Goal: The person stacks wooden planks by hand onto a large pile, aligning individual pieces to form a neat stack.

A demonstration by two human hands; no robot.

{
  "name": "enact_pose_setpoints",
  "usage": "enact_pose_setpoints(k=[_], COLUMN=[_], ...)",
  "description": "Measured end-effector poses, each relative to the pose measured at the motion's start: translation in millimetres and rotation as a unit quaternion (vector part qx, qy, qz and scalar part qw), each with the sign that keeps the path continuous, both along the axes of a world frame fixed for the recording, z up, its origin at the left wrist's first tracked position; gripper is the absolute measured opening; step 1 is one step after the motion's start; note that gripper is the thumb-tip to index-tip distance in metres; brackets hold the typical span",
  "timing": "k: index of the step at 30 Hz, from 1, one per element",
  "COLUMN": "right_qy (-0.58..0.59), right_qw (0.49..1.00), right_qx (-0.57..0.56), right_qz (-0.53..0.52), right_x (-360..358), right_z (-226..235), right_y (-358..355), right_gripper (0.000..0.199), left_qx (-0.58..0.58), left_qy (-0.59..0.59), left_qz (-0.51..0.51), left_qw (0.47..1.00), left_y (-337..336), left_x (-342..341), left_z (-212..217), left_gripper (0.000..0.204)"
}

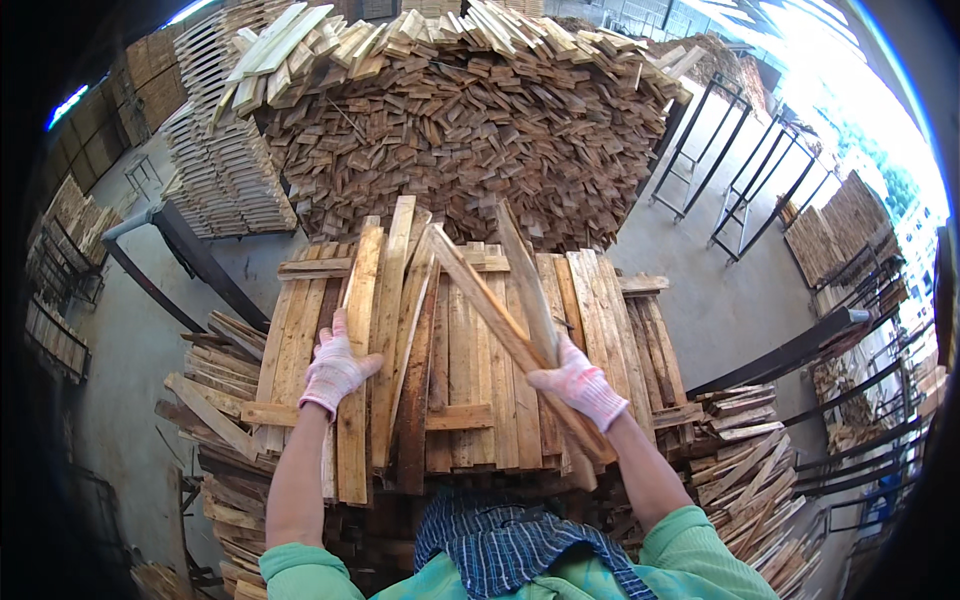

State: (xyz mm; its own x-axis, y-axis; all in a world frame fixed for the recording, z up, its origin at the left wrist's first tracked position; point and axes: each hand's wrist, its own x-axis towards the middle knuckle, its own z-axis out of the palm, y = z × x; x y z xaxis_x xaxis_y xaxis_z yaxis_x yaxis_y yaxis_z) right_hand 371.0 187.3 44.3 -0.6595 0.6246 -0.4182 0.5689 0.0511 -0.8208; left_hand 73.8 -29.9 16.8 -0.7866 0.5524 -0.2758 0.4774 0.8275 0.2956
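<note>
My right hand (578,382), in a pinkish-white knit glove, is closed around wooden slats: a long slat (480,300) slanting up to the left and a greyer slat (525,270) crossing it. My left hand (340,368), gloved alike, grips the left edge of a light wooden slat (355,430), its thumb lying across the top; the fingertips are partly hidden. Between my hands several loose slats (405,330) lie lengthwise and slightly askew. Beneath them is a layer of side-by-side slats (515,420), with short crosspieces (460,417) on it.
Beyond the stack rises a large heap of short wood pieces (450,140). Loose slats are piled at the lower left (225,400) and lower right (745,470). Dark metal bars stand left (190,250) and right (790,345). Black metal frames (745,195) stand on the grey floor (715,290).
</note>
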Motion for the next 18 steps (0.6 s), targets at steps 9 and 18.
enact_pose_setpoints(k=[9,18], right_qy=[-0.056,-0.197], right_qw=[0.984,0.945], right_qx=[0.162,0.257], right_qz=[0.039,-0.049], right_x=[68.8,-13.6], right_z=[-110.3,-65.6], right_y=[16.6,58.8], right_gripper=[0.082,0.09], left_qx=[-0.099,0.289], left_qy=[0.094,-0.227], left_qz=[-0.02,0.058], left_qw=[0.99,0.928], left_y=[36.4,-7.3], left_x=[26.7,-31.5], left_z=[6.7,-12.2], left_gripper=[0.104,0.091])
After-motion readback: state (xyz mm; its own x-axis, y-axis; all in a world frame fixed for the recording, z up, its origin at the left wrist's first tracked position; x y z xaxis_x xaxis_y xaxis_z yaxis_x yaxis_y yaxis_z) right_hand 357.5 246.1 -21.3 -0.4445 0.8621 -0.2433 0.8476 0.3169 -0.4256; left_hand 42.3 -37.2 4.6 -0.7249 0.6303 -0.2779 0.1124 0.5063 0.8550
